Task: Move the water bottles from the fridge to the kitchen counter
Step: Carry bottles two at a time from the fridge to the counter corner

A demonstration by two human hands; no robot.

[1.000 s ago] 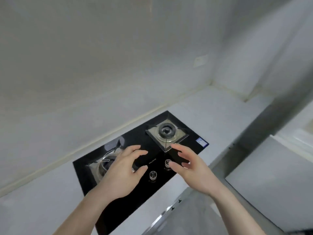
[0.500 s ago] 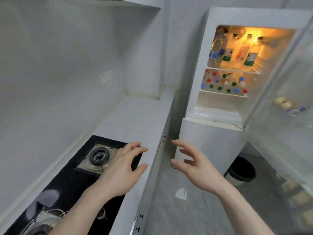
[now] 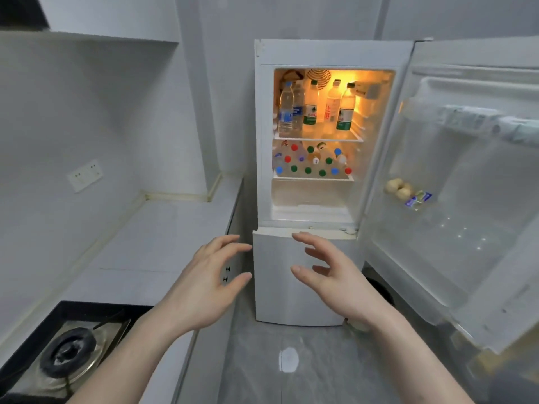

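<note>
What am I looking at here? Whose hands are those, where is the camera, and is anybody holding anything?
There is no machine here. A person wears a camera on their head, so you see what they see: it looks forward and down.

The two arms reaching out from the bottom are that person's. The left hand and the right hand are both open, with fingers spread, and they hold nothing yet.

Straight ahead stands a white fridge with its top door swung open to the right and a warm light on inside. On the top shelf, water bottles stand upright. On the shelf below, more bottles lie on their sides, so you see their coloured caps.

On the left is the grey kitchen counter, where the bottles should go. Nearest you, a black gas stove is set into it.
</note>
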